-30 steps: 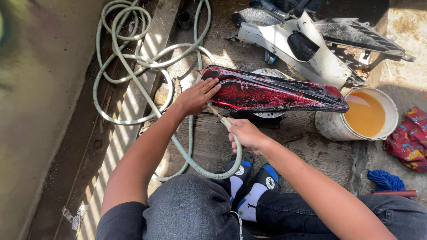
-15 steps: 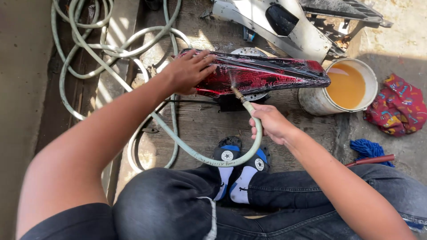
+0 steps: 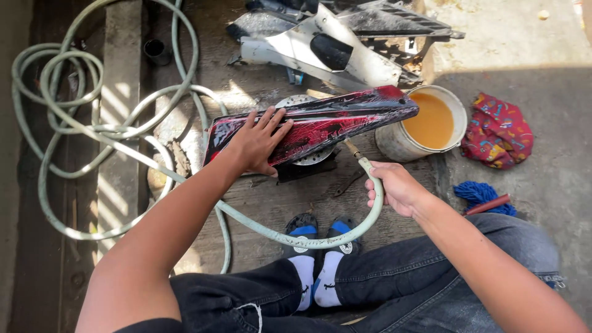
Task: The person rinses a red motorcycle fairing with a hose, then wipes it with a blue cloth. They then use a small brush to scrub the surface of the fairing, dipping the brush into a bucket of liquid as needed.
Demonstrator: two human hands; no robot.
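On wet boards by the person's two feet, one red-and-black panel [image 3: 320, 126] lies across a round stand. L hand [image 3: 256, 143] is flat on its left end, fingers spread, pressing, not gripping. R hand [image 3: 398, 188] is clenched round one pale green hose [image 3: 185, 179] near its nozzle, just below the panel. One bucket [image 3: 394, 143] w/ orange liquid touches the panel's tip; one patterned rag [image 3: 498, 131] and one blue mop [image 3: 478, 194] lie nearby. White panels [image 3: 320, 52] behind.
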